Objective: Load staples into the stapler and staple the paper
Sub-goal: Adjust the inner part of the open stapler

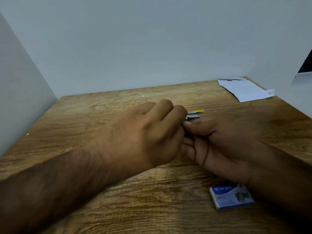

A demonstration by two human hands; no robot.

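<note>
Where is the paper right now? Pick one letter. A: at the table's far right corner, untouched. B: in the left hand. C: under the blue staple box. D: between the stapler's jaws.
A: the paper lies at the far right corner of the table, apart from the left hand and right hand, which hold the stapler at mid-table.

I am holding my left grip (148, 132) knuckles-up, its fingers curling round the near end of the stapler (194, 115). My right grip (219, 146) is meeting it palm-up, thumb lying just beside the stapler. Its fingers are tucking under the left grip, their hold hidden.
</note>
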